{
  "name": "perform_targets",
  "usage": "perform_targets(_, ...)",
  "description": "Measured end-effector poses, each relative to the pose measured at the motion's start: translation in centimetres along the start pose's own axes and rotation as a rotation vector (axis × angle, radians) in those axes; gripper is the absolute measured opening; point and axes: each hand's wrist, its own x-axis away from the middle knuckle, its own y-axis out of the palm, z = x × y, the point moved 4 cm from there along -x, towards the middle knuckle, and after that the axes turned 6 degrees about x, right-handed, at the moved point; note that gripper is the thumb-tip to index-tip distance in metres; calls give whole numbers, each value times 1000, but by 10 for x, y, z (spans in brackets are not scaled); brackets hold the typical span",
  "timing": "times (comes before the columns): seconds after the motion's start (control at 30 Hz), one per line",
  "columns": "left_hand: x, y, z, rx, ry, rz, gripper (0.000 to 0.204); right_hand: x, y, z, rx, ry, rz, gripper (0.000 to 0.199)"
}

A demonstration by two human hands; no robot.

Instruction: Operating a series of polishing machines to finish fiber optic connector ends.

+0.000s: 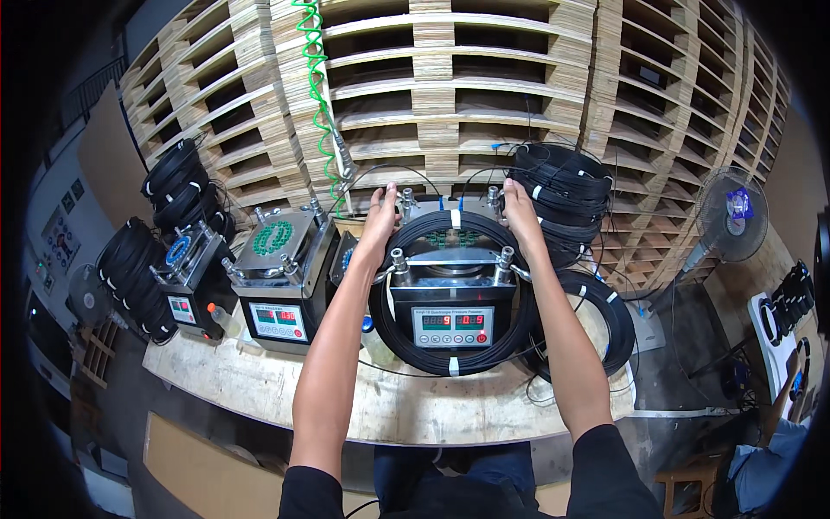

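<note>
Two bare hands reach to the far side of a polishing machine [450,297] that stands just right of the middle of the wooden worktop [406,417]. The left hand [379,223] is beside the machine's far left post, fingers pointing up and loosely extended; the right hand [522,221] mirrors it beside the far right post. Whether either hand grips anything cannot be told.

Between the forearms, a large coil of black cable [424,357], bound with white tape at top and bottom, encircles the machine's front. Its upper arc crosses over the plate of green connectors; its lower arc passes below the lit red control display, toward the worktop's near edge. Two blue-tipped cable ends [441,204] show between the hands.

Left of this machine stands a second polisher [272,287] with a green ring on top. Toward the worktop's left edge are an orange-capped bottle [223,320] and a third polisher [183,275] with a blue ring. Another black coil [619,333] lies near the right edge, and a tall coil stack [562,186] rises at the far right corner.

Beyond, wooden pallets [432,86] form a wall, with a green spiral hose [316,62] hanging before them. A fan [726,233] stands right.
</note>
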Motion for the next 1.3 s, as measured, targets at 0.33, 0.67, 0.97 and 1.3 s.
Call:
perform_targets(0.33, -2, -8, -6, 39, -11, 42, 85, 11, 5, -10, -34, 13, 13, 58)
perform_targets(0.67, -12, -11, -16, 36, -91, -29, 79, 6, 6, -7, 9, -23, 52, 55)
perform_targets(0.97, -11, -13, -21, 105, -78, 20, 77, -30, 14, 33, 91, -144, 70, 54)
perform_targets(1.3, -8, -14, -16, 65, -71, -25, 71, -11, 11, 12, 58, -72, 79, 59)
